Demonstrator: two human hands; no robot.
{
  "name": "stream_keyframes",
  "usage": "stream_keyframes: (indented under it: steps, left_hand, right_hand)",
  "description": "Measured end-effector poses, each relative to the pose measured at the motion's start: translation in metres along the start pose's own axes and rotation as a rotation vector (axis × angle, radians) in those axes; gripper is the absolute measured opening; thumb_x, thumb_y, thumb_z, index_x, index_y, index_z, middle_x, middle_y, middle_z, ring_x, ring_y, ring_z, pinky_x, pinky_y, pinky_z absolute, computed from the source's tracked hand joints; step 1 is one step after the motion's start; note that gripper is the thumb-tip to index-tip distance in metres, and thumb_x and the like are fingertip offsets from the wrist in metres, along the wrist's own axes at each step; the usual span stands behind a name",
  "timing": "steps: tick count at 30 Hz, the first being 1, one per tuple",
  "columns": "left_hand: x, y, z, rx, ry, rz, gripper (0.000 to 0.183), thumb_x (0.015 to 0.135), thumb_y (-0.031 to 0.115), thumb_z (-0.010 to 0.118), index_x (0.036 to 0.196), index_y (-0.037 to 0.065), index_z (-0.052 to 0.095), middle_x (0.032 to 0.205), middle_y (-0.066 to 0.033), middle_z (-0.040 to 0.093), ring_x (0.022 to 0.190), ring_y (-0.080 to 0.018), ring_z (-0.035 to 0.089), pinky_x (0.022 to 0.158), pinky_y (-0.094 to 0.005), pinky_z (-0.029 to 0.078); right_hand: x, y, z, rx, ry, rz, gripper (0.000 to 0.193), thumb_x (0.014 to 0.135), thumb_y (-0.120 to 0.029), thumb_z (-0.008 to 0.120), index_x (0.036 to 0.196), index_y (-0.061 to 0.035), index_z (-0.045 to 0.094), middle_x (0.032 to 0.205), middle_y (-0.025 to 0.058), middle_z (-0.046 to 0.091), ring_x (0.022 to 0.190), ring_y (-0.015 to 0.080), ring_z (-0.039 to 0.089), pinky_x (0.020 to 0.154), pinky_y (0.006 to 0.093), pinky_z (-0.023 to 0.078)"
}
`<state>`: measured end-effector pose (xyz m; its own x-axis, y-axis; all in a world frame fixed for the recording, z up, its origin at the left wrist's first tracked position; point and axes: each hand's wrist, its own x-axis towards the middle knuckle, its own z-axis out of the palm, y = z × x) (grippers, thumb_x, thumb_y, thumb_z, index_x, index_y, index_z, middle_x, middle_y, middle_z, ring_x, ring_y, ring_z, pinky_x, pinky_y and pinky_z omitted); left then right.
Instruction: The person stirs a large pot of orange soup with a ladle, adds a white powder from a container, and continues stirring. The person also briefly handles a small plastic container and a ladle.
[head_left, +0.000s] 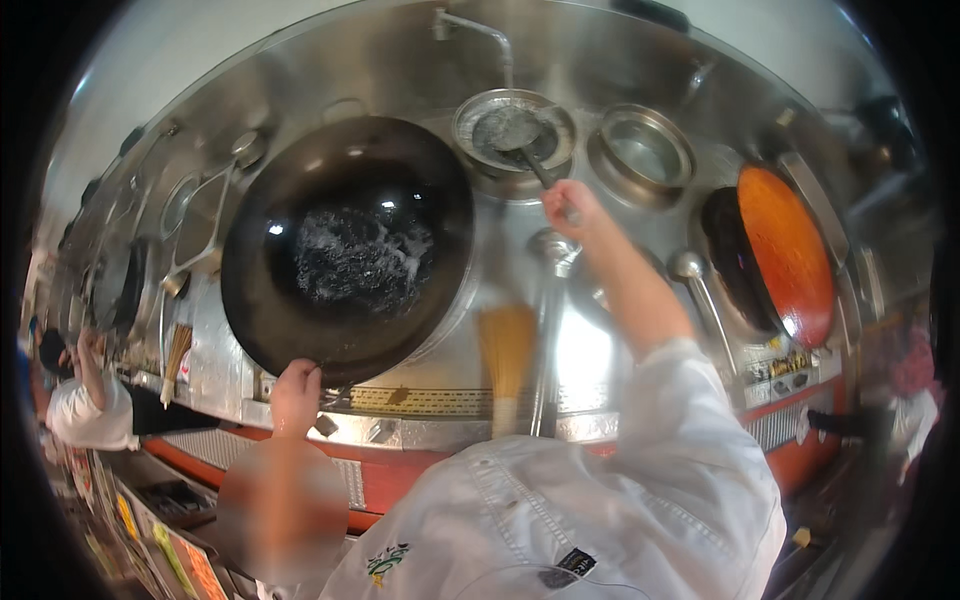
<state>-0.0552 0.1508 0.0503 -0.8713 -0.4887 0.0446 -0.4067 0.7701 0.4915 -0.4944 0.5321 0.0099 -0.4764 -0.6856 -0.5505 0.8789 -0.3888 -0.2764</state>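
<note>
Holding a ladle [513, 131] by its dark handle, the right hand [570, 208] is squeezing its fingers all the way around the grip. The round end of the ladle is dipping into a round metal basin [464, 128] at the back of the shiny worktop [585, 350], and a bent tap [500, 45] is hanging right over it. The left hand [297, 392] is bending its fingers in at the near edge of a big black wok [258, 260] — I cannot tell if it is gripping the rim or just touching it. The wok is sitting to the left of the basin, and clear liquid [362, 260] is bubbling in its middle. Just to the right of the basin, a round metal pot [612, 152] is holding more liquid. A straw-coloured brush [505, 350] is lying between the two arms, with its wide end pointing to the back. Two more ladles [688, 266] are lying near — one beside the brush and one past the right arm. Farther right, a big round pan [790, 255] is showing a bright orange and red surface. Way off at the left, another person [95, 410] in a white top is standing.
</note>
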Motion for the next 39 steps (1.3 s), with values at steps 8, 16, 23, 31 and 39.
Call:
stream_keyframes:
  steps: [8, 16, 23, 31, 39]
  left_hand:
    - [-0.017, 0.026, -0.003, 0.227, -0.101, 0.352, 0.037, 0.094, 0.022, 0.053, 0.065, -0.002, 0.055, 0.069, -0.0227, 0.057, 0.071, -0.042, 0.055, 0.064, -0.0511, 0.039]
    - [-0.034, 0.038, -0.016, 0.178, -0.08, 0.415, 0.048, 0.098, 0.035, 0.048, 0.071, -0.002, 0.061, 0.074, -0.0257, 0.061, 0.073, -0.0452, 0.059, 0.065, -0.0521, 0.043]
    - [-0.031, 0.018, -0.022, 0.288, -0.208, 0.295, 0.051, 0.098, 0.04, 0.048, 0.07, 0.0, 0.061, 0.073, -0.0243, 0.061, 0.072, -0.0438, 0.06, 0.064, -0.0504, 0.045]
    - [-0.02, 0.003, -0.005, 0.434, -0.086, 0.35, 0.05, 0.099, 0.04, 0.044, 0.072, 0.004, 0.065, 0.079, -0.0206, 0.066, 0.076, -0.0396, 0.064, 0.07, -0.0496, 0.049]
    - [-0.017, -0.022, 0.008, 0.326, -0.021, 0.423, 0.049, 0.098, 0.039, 0.046, 0.07, 0.004, 0.063, 0.074, -0.0208, 0.065, 0.07, -0.042, 0.062, 0.066, -0.0512, 0.048]
  right_hand:
    - [-0.135, 0.079, 0.057, 0.082, -0.05, -0.103, 0.007, 0.075, -0.002, 0.048, 0.073, -0.0065, 0.043, 0.058, -0.001, 0.044, 0.045, 0.0065, 0.045, 0.041, 0.0186, 0.046]
    - [-0.242, 0.172, 0.072, -0.472, -0.06, -0.409, 0.053, 0.071, 0.008, 0.046, 0.123, 0.0075, 0.037, 0.083, 0.0098, 0.051, 0.047, 0.0073, 0.048, 0.037, 0.0217, 0.039]
    - [-0.266, 0.26, 0.077, -0.833, 0.081, -0.433, 0.068, 0.066, 0.01, 0.051, 0.132, 0.0048, 0.037, 0.069, 0.0038, 0.051, 0.044, 0.0098, 0.046, 0.038, 0.0244, 0.038]
    - [-0.264, 0.323, 0.035, -1.506, 0.315, -0.674, 0.08, 0.076, -0.005, 0.056, 0.149, -0.0086, 0.025, 0.101, 0.019, 0.063, 0.087, 0.033, 0.063, 0.078, 0.042, 0.05]
    - [-0.236, 0.376, 0.005, -1.846, 0.957, -1.017, 0.079, 0.071, -0.002, 0.063, 0.143, -0.0044, 0.033, 0.099, 0.0196, 0.063, 0.073, 0.0395, 0.063, 0.064, 0.047, 0.052]
